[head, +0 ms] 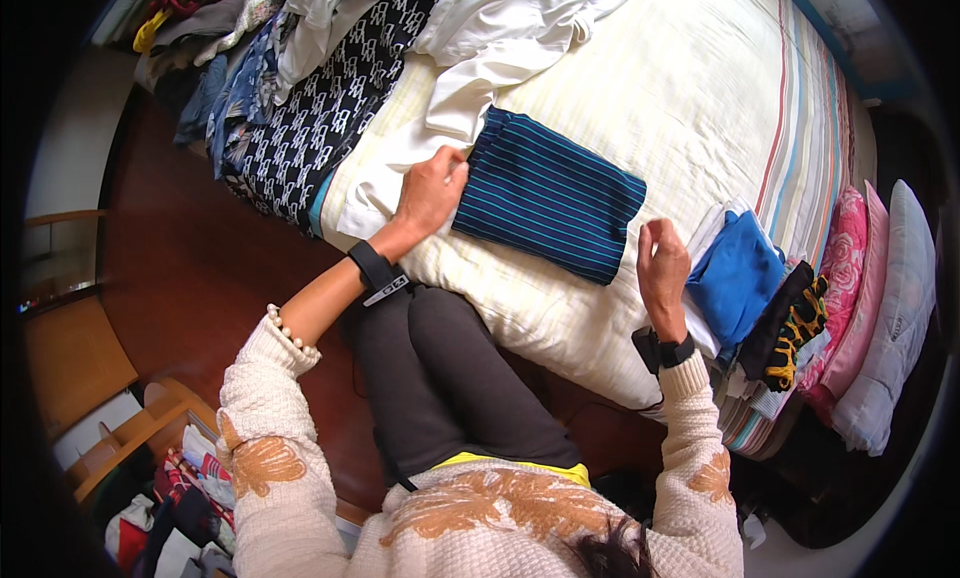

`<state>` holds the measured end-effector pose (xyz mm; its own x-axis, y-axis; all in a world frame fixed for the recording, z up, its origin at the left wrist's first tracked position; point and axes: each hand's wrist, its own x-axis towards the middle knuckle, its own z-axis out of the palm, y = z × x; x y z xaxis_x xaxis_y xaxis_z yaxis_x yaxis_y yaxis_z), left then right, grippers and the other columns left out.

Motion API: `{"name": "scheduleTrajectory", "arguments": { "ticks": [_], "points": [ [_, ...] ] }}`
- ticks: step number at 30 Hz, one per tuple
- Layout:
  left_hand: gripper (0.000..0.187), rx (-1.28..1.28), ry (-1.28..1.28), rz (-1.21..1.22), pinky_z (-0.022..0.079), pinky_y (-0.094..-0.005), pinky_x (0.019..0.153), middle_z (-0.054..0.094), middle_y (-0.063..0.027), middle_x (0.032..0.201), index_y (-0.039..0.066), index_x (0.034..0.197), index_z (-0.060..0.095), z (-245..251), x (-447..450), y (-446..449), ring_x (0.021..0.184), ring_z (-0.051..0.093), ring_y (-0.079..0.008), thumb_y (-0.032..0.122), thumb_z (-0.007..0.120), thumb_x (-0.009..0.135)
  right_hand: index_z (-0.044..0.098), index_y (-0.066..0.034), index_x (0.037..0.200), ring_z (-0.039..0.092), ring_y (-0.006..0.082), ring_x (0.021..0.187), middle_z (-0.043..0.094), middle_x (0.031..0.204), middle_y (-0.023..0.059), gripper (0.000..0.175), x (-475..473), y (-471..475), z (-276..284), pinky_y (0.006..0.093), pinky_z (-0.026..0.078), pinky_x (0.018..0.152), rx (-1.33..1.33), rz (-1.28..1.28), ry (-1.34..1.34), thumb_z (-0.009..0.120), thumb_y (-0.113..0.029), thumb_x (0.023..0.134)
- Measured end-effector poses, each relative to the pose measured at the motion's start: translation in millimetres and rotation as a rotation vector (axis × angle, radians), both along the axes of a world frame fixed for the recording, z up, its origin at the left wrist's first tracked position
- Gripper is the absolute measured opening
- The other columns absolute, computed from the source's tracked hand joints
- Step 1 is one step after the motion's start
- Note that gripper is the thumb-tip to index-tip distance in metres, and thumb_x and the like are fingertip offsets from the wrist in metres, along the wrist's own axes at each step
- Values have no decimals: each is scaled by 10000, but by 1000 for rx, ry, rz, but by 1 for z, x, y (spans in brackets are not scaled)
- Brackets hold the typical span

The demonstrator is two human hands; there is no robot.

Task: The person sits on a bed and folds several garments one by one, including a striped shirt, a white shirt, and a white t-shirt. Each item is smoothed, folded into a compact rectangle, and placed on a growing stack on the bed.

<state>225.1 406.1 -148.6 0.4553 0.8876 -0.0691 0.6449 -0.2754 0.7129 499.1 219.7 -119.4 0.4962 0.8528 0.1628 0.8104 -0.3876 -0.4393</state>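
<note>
A navy garment with thin teal stripes (551, 195) lies folded into a rough rectangle on the bed. My left hand (435, 191) is beside its left edge, fingers curled, over white cloth; whether the fingertips pinch anything is hard to tell. Off the garment's lower right corner is my right hand (663, 266), its fingers bent, with no cloth visible in them. A crumpled white garment (517, 30) spreads above the striped one. Folded clothes, among them a blue one (735, 278), stand at the right near my right hand.
A black cloth with white figures (330, 97) and heaped clothes cover the bed's left side. Pink and pale pillows (885, 330) line the right edge. Below left, a wooden shelf (142, 435) stands near more piled clothes (180, 510). The cream bedspread (675, 82) has striped edging.
</note>
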Motion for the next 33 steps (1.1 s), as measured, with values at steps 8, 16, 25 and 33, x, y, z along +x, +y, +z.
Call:
{"name": "scheduleTrajectory", "arguments": {
  "ticks": [8, 16, 25, 33],
  "points": [
    [606, 460, 326, -726, 253, -478, 1068, 323, -79, 1464, 102, 1386, 362, -1, 23, -26, 1338, 311, -233, 427, 479, 889, 333, -213, 1417, 260, 329, 1355, 274, 1476, 133, 584, -31, 76, -32, 550, 189, 1078, -176, 562, -236, 508, -393, 890],
    [252, -302, -136, -263, 493, -292, 746, 675, -121, 914, -11, 939, 667, 3, -50, -9, 813, 641, -223, 199, 537, 892, 532, -32, 1217, 586, 354, 973, 594, 1094, 212, 648, 30, 111, -38, 393, 476, 824, -135, 440, 204, 673, -477, 766],
    [535, -1334, -180, -129, 515, -312, 827, 592, -184, 1085, -67, 1232, 452, 17, -24, -49, 965, 618, -239, 379, 489, 939, 595, 19, 1078, 642, 240, 823, 659, 967, 145, 577, 6, 134, 19, 331, 506, 706, -837, 343, 652, 787, -262, 612],
    [769, -1416, -476, -178, 340, -370, 1034, 481, -163, 1295, -48, 1338, 329, 71, 30, -103, 1198, 471, -233, 536, 526, 878, 599, 67, 1041, 632, 162, 712, 661, 865, 114, 482, -18, 19, 121, 260, 508, 664, -23, 342, 1263, 738, -234, 691]
  ]
}}
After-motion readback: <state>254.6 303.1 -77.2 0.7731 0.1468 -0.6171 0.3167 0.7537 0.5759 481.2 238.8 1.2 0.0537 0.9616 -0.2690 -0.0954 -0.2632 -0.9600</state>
